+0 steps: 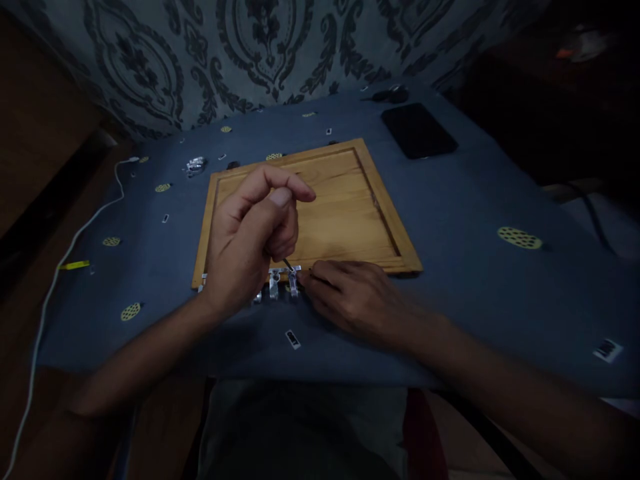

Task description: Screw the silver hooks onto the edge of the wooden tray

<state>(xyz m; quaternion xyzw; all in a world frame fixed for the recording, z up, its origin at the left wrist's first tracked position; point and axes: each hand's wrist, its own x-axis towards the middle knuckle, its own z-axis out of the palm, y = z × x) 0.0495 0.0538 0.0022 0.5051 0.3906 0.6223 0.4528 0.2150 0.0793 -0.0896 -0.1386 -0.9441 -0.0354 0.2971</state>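
Observation:
A wooden framed board (345, 213) lies on the blue cloth. Shiny metal hooks (273, 285) sit along its near edge, several in a row on a thin metal strip. My left hand (255, 233) is closed in a fist above that edge, around a screwdriver whose thin shaft (288, 265) slants down to the rightmost hook (293, 283). Its handle is hidden in my fist. Resting low beside the board, my right hand (350, 293) has its fingers bent and pinched against the right end of the same hook; the fingertips are partly in shadow.
Loose shiny metal pieces (195, 165) lie beyond the board at left. A black tablet-like slab (419, 130) and a dark tool (390, 95) are at the back right. A white cable (75, 237) runs down the left side. A patterned wall covering (270, 47) rises behind.

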